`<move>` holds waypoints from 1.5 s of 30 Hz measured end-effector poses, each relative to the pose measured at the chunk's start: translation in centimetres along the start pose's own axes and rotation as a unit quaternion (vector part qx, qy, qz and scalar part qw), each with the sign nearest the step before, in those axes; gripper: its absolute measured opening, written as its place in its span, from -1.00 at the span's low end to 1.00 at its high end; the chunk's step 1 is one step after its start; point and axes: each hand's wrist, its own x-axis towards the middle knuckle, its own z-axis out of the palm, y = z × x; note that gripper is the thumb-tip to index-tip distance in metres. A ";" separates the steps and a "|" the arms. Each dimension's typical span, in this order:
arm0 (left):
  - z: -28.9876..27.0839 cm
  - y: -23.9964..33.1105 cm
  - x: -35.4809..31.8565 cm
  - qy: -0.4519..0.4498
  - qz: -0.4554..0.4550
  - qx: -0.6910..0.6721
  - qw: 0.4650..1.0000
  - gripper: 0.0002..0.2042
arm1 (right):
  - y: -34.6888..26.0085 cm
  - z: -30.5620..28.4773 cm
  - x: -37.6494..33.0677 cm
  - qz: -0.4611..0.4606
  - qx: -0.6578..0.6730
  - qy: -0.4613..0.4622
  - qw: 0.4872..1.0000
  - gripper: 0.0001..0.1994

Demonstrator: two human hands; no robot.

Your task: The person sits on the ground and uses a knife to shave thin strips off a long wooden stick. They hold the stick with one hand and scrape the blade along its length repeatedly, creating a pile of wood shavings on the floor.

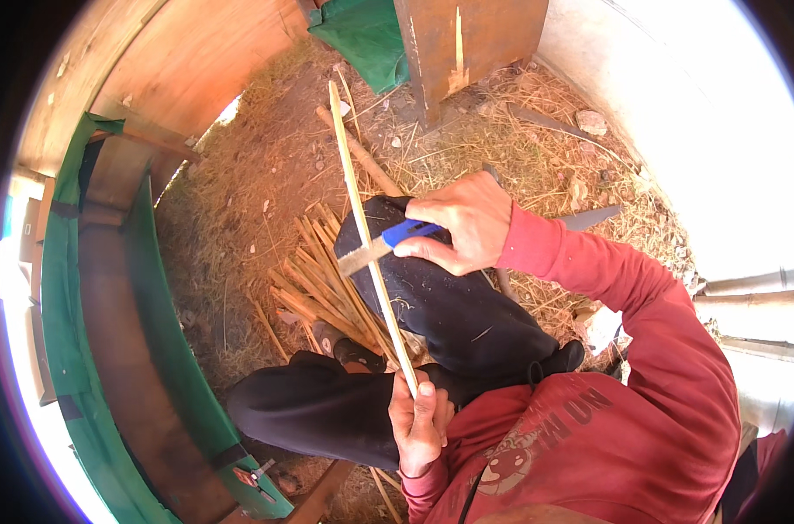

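Note:
My left hand (421, 424) is closed around the lower end of a long, pale, peeled stick (359, 210), thumb along its side. The stick slants up and away past my bent knee. In my right hand (469, 225) is a knife, its blue handle (407, 231) gripped with the blade (365, 257) lying across the stick about midway along. Beneath, by my shoe (355, 354), a loose pile of split wooden strips (314, 284) rests on the ground. Small light shavings cling to my dark trousers (467, 319).
A green-edged wooden trough (122, 349) curves along the left. Ahead stand a wooden board (467, 52) and green cloth (362, 39). A handsaw blade (589, 217) lies on the straw to my right, near a pale wall (676, 105). A thicker branch (371, 162) lies ahead.

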 end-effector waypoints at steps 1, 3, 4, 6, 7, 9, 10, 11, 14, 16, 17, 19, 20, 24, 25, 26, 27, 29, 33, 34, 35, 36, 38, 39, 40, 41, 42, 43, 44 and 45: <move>0.0 0.0 -0.1 0.001 -0.002 0.002 1.000 -0.86 | 0.1 0.0 0.2 0.019 -0.012 0.007 1.000 -0.68; -0.1 -0.1 -0.4 0.006 -0.006 0.007 1.000 -0.86 | 0.9 -0.2 1.0 0.056 -0.033 0.020 0.998 -0.67; -0.2 0.0 -0.5 0.001 -0.014 0.009 1.000 -0.86 | 2.9 -0.1 1.5 0.028 -0.045 0.073 0.996 -0.65; -0.2 0.0 -0.6 -0.002 -0.028 0.011 1.000 -0.86 | 3.4 -0.1 1.8 0.013 -0.056 0.059 0.997 -0.62; -0.2 0.1 -0.7 -0.006 -0.027 0.006 1.000 -0.86 | 3.2 0.0 1.9 0.026 -0.066 0.052 0.996 -0.62; -0.3 0.1 -0.9 -0.022 -0.027 -0.004 0.999 -0.83 | 6.1 0.1 2.7 0.098 -0.125 0.085 0.984 -0.57; -0.1 -0.1 -1.0 -0.016 -0.033 -0.005 0.999 -0.83 | 7.4 0.0 3.2 0.133 -0.155 0.103 0.973 -0.54; -0.1 -0.1 -1.0 -0.024 -0.046 0.014 0.999 -0.83 | 8.0 0.1 3.5 0.123 -0.158 0.092 0.976 -0.53; -0.4 0.2 -1.6 -0.008 -0.047 -0.007 0.999 -0.82 | 9.8 0.0 5.0 0.100 -0.193 0.094 0.972 -0.52; -1.0 -0.2 -2.3 -0.009 -0.039 0.008 0.999 -0.83 | 10.1 -0.2 5.5 0.097 -0.173 0.084 0.976 -0.53; -1.2 -0.3 -2.6 0.004 -0.048 0.009 0.999 -0.82 | 10.3 -0.3 5.4 0.098 -0.165 0.078 0.978 -0.53; -1.6 -0.5 -3.1 0.031 -0.065 0.011 0.997 -0.81 | 10.7 1.2 5.8 0.095 -0.180 0.043 0.978 -0.53; -2.2 -0.7 -3.2 0.039 -0.077 0.011 0.996 -0.79 | 11.7 2.2 5.8 0.070 -0.192 0.057 0.977 -0.53; -5.5 -1.9 -7.6 0.057 -0.086 0.038 0.994 -0.79 | 13.7 2.0 6.9 0.229 -0.319 0.086 0.916 -0.53; -6.9 -1.6 -8.4 0.057 -0.095 0.049 0.993 -0.78 | 14.7 0.3 6.9 0.324 -0.347 0.085 0.876 -0.52; -8.3 -1.4 -9.5 0.067 -0.098 0.061 0.991 -0.77 | 14.8 -0.5 6.0 0.370 -0.280 0.097 0.881 -0.47; -8.2 -1.1 -9.7 0.077 -0.078 0.041 0.993 -0.76 | 15.6 -1.3 6.2 0.391 -0.202 0.095 0.893 -0.42; -6.8 -1.9 -8.6 0.058 -0.059 -0.032 0.996 -0.75 | 18.0 -6.0 4.6 0.441 -0.099 0.071 0.889 -0.33; -6.3 -0.6 -5.1 0.023 -0.051 0.015 0.998 -0.82 | 12.1 -2.4 2.3 0.293 0.000 0.073 0.953 -0.39; -6.2 -0.5 -4.9 0.028 -0.056 0.001 0.998 -0.82 | 10.4 -1.7 0.9 0.223 0.009 0.055 0.973 -0.43; -6.1 -0.6 -4.8 0.035 -0.053 -0.016 0.998 -0.82 | 8.1 -1.2 -0.1 0.161 0.021 0.023 0.986 -0.48; -5.8 -0.8 -4.9 0.045 -0.050 -0.034 0.997 -0.82 | 6.0 -0.7 -0.5 0.096 0.036 -0.013 0.995 -0.54; -4.8 -1.1 -5.0 0.024 -0.032 -0.050 0.998 -0.80 | 3.2 -0.2 -0.6 0.066 0.047 -0.028 0.996 -0.59; -4.4 -1.1 -5.1 0.012 -0.023 -0.059 0.998 -0.79 | 2.4 -0.1 -0.5 0.051 0.050 -0.035 0.997 -0.61; -4.4 -1.3 -5.3 -0.019 -0.027 -0.038 0.999 -0.72 | 2.1 0.1 -0.5 0.054 0.048 -0.029 0.997 -0.61; -4.2 -1.3 -5.4 0.003 -0.053 -0.046 0.998 -0.69 | 1.9 0.3 -0.3 0.053 0.044 -0.022 0.997 -0.62; -3.8 -1.3 -5.4 0.026 -0.078 -0.054 0.995 -0.66 | 1.8 0.3 -0.3 0.051 0.041 -0.014 0.998 -0.62; -3.4 -1.5 -5.4 0.049 -0.103 -0.062 0.992 -0.62 | 1.9 0.3 -0.5 0.056 0.032 -0.029 0.997 -0.63; -3.0 -1.7 -5.2 0.063 -0.090 0.024 0.994 -0.54 | 2.2 0.3 -0.5 0.059 0.025 -0.042 0.997 -0.65; -3.1 -1.9 -5.4 0.058 -0.095 0.017 0.994 -0.54 | 2.4 0.4 -0.5 0.062 0.019 -0.054 0.996 -0.65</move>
